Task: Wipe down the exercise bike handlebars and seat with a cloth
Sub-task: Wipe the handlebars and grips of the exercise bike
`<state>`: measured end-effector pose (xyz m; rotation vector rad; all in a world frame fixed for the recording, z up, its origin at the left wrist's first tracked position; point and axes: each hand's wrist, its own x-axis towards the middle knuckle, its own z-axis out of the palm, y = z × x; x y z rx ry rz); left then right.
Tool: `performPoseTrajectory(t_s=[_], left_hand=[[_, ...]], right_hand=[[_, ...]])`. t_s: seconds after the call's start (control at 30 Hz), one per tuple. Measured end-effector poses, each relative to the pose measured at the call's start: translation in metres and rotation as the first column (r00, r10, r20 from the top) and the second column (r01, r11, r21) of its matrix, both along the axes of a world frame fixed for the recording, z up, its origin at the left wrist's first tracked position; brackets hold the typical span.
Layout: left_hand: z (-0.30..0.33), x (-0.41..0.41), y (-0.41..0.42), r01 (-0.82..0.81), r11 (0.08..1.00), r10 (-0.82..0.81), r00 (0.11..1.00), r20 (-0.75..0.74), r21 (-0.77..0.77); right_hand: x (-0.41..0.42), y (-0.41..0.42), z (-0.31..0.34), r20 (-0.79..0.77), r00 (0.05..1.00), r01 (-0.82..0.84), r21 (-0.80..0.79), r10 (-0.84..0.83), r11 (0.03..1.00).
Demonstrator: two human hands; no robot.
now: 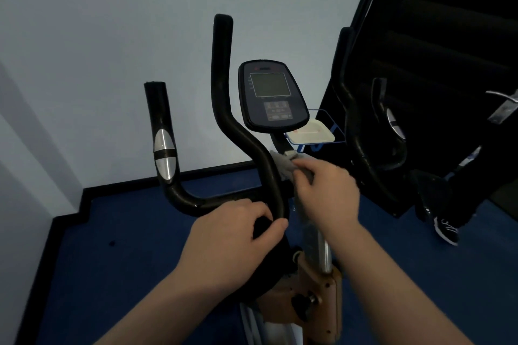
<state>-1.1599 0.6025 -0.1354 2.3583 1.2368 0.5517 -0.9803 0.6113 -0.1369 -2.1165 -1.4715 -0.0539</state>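
Handlebars (221, 109) rise ahead of me, black tubing, long arms running up and away toward the pale wall, bending down and in to a crossbar near my hands. Outer left arm carries a silver pulse sensor (164, 157) split by a black band; finish glossy, scuffed at the bends. My left hand (235, 235) has its grip curled round the bar where the crossbar meets the inner arm. My right hand (326, 190) holds its grip clenched on a grey cloth (284, 164), bunched against the central stem just below the console (273, 96). Cloth looks crumpled, soft; blurred. Seat out of view. Blue floor below.
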Motion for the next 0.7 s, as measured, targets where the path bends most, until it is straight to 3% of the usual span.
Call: performPoseTrajectory(t_s=[0.1, 0.27, 0.37, 0.43, 0.6, 0.7], left_hand=[[-0.001, 0.000, 0.000, -0.004, 1.000, 0.004, 1.000, 0.010, 0.018], [0.000, 0.000, 0.001, 0.003, 1.000, -0.003, 1.000, 0.000, 0.010], [0.000, 0.000, 0.001, 0.001, 1.000, -0.001, 1.000, 0.004, 0.019], [-0.001, 0.000, 0.000, -0.006, 1.000, 0.006, 1.000, 0.014, 0.028], [0.001, 0.000, 0.001, 0.013, 1.000, -0.013, 1.000, 0.013, 0.003], [0.000, 0.000, 0.001, 0.009, 1.000, -0.009, 1.000, 0.016, 0.012]], right_hand=[[-0.016, -0.011, -0.009, 0.013, 0.999, -0.051, 0.092, 0.050, 0.994], [0.013, -0.005, 0.002, -0.016, 1.000, -0.028, -0.033, 0.027, 0.999], [-0.008, -0.004, -0.006, 0.028, 0.999, -0.023, 0.047, 0.022, 0.999], [-0.014, -0.019, -0.013, -0.031, 0.997, -0.073, 0.112, 0.077, 0.991], [0.013, -0.004, 0.003, -0.041, 0.999, -0.035, -0.037, 0.034, 0.999], [-0.008, 0.001, -0.002, 0.036, 0.998, -0.055, 0.011, 0.055, 0.998]])
